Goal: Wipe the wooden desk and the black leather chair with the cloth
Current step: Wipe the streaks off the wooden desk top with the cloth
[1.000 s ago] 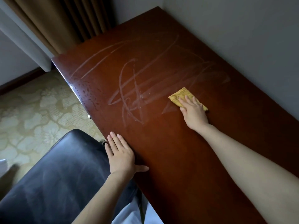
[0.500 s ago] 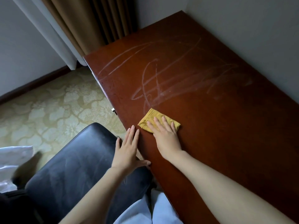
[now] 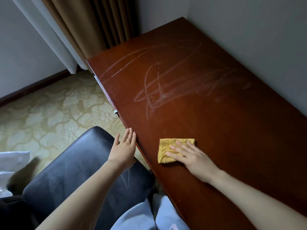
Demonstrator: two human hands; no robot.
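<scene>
Far left: white fabric [image 3: 11,157] bunched on the patterned carpet [image 3: 49,113]. Brown curtain [image 3: 93,22] hangs behind, at the desk's far left corner.

Black leather chair [image 3: 74,163] sits low left, close against the front edge of the wooden desk [image 3: 232,138]. Faint smears show on the leather.

Your left hand [image 3: 123,147] is over the chair's near corner, just beside the desk's front edge. Fingers straight and close together, nothing held. You cannot tell whether the fingertips touch the edge.

Pale blue clothing [image 3: 149,216] at the bottom, between your forearms.

Yellow cloth [image 3: 167,147] lies folded on the desk, near the front edge, right of your left hand. Your right hand [image 3: 191,156] lies flat on it, fingers spread, palm down, pressing the cloth to the wood; it covers the cloth's right half.

Whitish wipe streaks [image 3: 166,90] cross the middle of the desk, well beyond the cloth. Grey wall [image 3: 249,30] runs along the desk's back edge on the right.
</scene>
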